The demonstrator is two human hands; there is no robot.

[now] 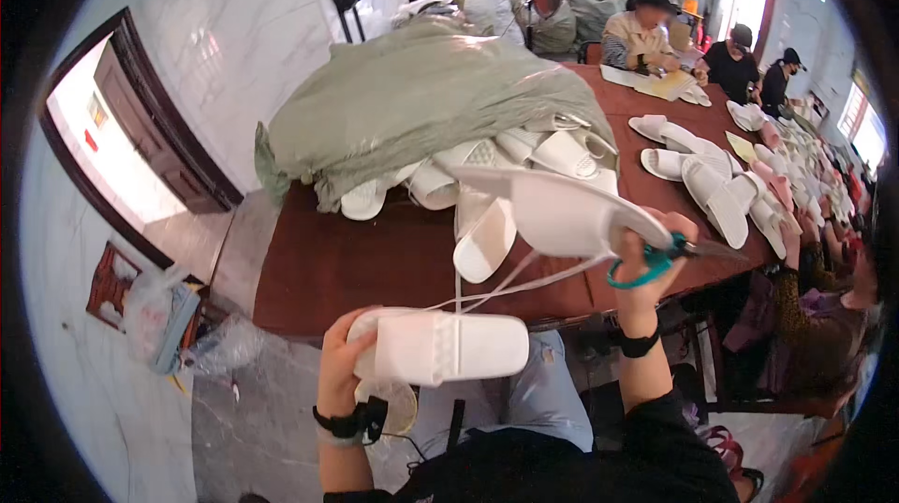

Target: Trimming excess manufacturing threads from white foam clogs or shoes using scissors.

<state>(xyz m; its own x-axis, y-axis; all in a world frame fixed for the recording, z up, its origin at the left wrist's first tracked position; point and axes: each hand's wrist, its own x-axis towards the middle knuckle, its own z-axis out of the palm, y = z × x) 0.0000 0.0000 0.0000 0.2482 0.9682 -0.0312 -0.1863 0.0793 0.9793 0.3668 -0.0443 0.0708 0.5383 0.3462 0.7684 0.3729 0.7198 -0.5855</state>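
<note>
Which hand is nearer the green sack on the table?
Right. The right hand, holding teal scissors, is just below the green sack; the left hand is lower, off the table.

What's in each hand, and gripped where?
Left hand grips a white slipper by one end. Right hand holds teal-handled scissors by the handle loops and appears to steady a second white slipper.

Slipper workshop: slipper-heaped table (375, 269), seated workers (646, 30)

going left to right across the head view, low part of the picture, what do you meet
plastic bag on the floor → left hand → white slipper it grips → teal-handled scissors in the right hand → seated person in a patterned sleeve
</note>
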